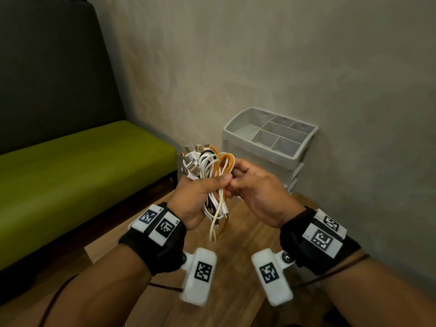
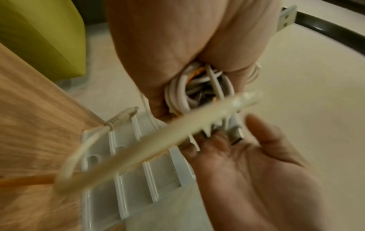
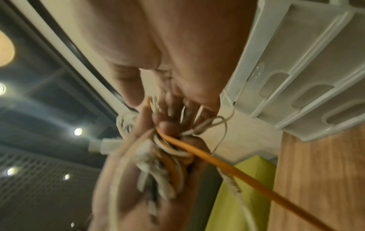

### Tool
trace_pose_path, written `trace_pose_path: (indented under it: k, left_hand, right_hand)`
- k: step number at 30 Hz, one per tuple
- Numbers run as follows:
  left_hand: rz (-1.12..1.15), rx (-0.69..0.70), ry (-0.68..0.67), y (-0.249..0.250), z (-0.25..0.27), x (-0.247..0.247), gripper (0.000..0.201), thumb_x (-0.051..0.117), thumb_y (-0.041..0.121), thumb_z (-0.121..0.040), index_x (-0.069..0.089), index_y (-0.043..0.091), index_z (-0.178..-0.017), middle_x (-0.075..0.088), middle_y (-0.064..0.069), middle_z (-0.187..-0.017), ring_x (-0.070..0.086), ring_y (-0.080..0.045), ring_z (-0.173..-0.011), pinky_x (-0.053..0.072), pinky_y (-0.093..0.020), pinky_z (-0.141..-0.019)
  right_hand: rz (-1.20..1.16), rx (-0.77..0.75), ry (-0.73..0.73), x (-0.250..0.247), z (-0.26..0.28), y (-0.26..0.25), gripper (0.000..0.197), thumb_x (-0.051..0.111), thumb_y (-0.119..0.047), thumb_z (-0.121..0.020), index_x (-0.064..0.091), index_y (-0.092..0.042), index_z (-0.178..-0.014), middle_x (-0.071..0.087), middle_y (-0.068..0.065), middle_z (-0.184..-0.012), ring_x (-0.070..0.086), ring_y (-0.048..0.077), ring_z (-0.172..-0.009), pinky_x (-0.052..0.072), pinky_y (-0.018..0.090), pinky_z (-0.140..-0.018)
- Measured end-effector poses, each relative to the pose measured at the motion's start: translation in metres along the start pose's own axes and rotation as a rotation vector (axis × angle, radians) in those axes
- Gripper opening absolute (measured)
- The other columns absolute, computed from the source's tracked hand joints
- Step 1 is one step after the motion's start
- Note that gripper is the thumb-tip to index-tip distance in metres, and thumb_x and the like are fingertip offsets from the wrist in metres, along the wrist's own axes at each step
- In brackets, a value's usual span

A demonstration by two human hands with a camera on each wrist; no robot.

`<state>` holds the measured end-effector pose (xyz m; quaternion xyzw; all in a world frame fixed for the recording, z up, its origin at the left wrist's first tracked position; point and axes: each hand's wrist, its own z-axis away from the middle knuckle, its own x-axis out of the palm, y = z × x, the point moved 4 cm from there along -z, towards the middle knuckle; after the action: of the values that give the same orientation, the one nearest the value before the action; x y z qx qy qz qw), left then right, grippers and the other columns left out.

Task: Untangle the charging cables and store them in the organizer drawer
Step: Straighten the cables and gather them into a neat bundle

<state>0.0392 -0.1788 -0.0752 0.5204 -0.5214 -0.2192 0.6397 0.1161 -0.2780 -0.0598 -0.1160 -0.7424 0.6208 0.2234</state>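
A tangled bundle of white and orange charging cables (image 1: 213, 171) is held above the wooden table, several USB plugs sticking out of its top. My left hand (image 1: 200, 192) grips the bundle around its middle, thumb across the front; loose ends hang below the fist. My right hand (image 1: 254, 187) meets the bundle from the right, fingers curled into the strands and thumb beside the left thumb. In the right wrist view its fingertips sit among white strands (image 3: 168, 164), and an orange cable (image 3: 237, 170) runs out taut. The grey organizer (image 1: 292, 159) stands behind the hands, its drawers looking shut.
The organizer has a divided top tray and sits against the beige wall at the table's (image 1: 236, 256) far right. A green bench seat (image 1: 82, 173) with a dark backrest lies to the left, beyond the table edge.
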Motion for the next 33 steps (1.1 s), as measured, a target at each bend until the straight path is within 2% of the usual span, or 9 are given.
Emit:
trace_pose_path:
  k: [3,7,10,16,19,21,24,27,33]
  left_hand:
    - [-0.043,0.034,0.003,0.006,0.0,-0.001,0.025,0.071,0.001,-0.069,0.066,0.005,-0.093,0.069,-0.008,-0.075,0.067,-0.018,-0.064,0.058,-0.034,-0.064]
    - [-0.076,0.022,-0.049,0.004,0.001,0.001,0.032,0.074,-0.005,-0.07,0.063,0.006,-0.098,0.065,-0.007,-0.079,0.065,-0.018,-0.069,0.054,-0.03,-0.061]
    - [-0.058,-0.036,-0.099,0.001,0.001,0.003,0.038,0.074,-0.005,-0.07,0.063,0.008,-0.104,0.065,-0.012,-0.09,0.066,-0.025,-0.084,0.055,-0.033,-0.065]
    - [0.004,-0.121,-0.091,-0.009,0.005,0.002,0.021,0.068,-0.007,-0.071,0.06,0.004,-0.087,0.061,-0.005,-0.069,0.062,-0.016,-0.057,0.055,-0.029,-0.057]
    - [0.025,-0.032,0.015,-0.005,0.002,0.001,0.029,0.07,-0.005,-0.069,0.062,0.0,-0.096,0.064,-0.017,-0.079,0.068,-0.026,-0.069,0.058,-0.038,-0.065]
    - [0.05,0.013,0.089,-0.002,0.0,0.001,0.037,0.071,-0.005,-0.069,0.063,-0.002,-0.105,0.067,-0.024,-0.091,0.068,-0.036,-0.083,0.058,-0.049,-0.076]
    - [0.086,0.018,0.187,0.0,-0.004,-0.003,0.036,0.073,0.002,-0.07,0.062,-0.004,-0.103,0.063,-0.026,-0.088,0.066,-0.035,-0.077,0.059,-0.046,-0.069]
    - [0.133,-0.011,0.234,-0.003,-0.007,-0.011,0.039,0.075,0.008,-0.069,0.06,0.004,-0.104,0.062,-0.019,-0.081,0.068,-0.029,-0.068,0.056,-0.04,-0.062]
    - [0.203,-0.093,0.135,0.003,-0.006,-0.014,0.016,0.06,0.009,-0.082,0.065,0.011,-0.067,0.065,-0.006,-0.064,0.066,-0.015,-0.06,0.057,-0.027,-0.056]
  right_hand:
    - [0.059,-0.017,-0.001,0.002,-0.001,-0.006,0.041,0.051,-0.021,-0.095,0.054,0.01,-0.122,0.059,0.026,-0.106,0.053,0.031,-0.087,0.051,0.033,-0.074]
    - [0.267,-0.074,0.08,-0.005,-0.009,-0.013,0.025,0.05,-0.01,-0.098,0.062,0.012,-0.102,0.061,0.04,-0.094,0.061,0.038,-0.072,0.056,0.044,-0.069]
    - [0.402,-0.072,0.087,-0.01,-0.013,-0.016,0.019,0.054,-0.004,-0.095,0.066,0.01,-0.098,0.067,0.032,-0.093,0.066,0.043,-0.08,0.058,0.047,-0.077]
    - [0.516,-0.078,0.079,-0.013,-0.02,-0.026,0.006,0.07,-0.005,-0.084,0.07,0.001,-0.084,0.07,0.014,-0.069,0.067,0.023,-0.064,0.06,0.04,-0.069]
    - [0.257,0.035,0.121,-0.005,-0.02,-0.005,0.018,0.067,-0.022,-0.088,0.065,-0.009,-0.101,0.068,0.013,-0.081,0.062,0.021,-0.063,0.054,0.033,-0.059]
    - [0.105,0.157,0.025,0.001,-0.014,0.014,0.052,0.065,-0.045,-0.082,0.056,-0.015,-0.123,0.066,0.011,-0.107,0.062,0.022,-0.084,0.053,0.033,-0.07]
    - [0.145,0.153,-0.183,0.007,-0.003,0.026,0.075,0.078,-0.024,-0.074,0.038,-0.022,-0.138,0.062,0.002,-0.125,0.062,0.017,-0.113,0.053,0.034,-0.092]
    - [0.205,0.182,-0.238,0.01,0.0,0.036,0.072,0.073,0.004,-0.073,0.04,-0.011,-0.135,0.067,0.006,-0.106,0.068,0.018,-0.093,0.056,0.027,-0.073]
    - [0.059,0.201,-0.408,-0.002,0.005,0.022,0.044,0.053,-0.002,-0.091,0.043,-0.003,-0.134,0.063,0.009,-0.078,0.051,0.007,-0.051,0.048,0.021,-0.057]
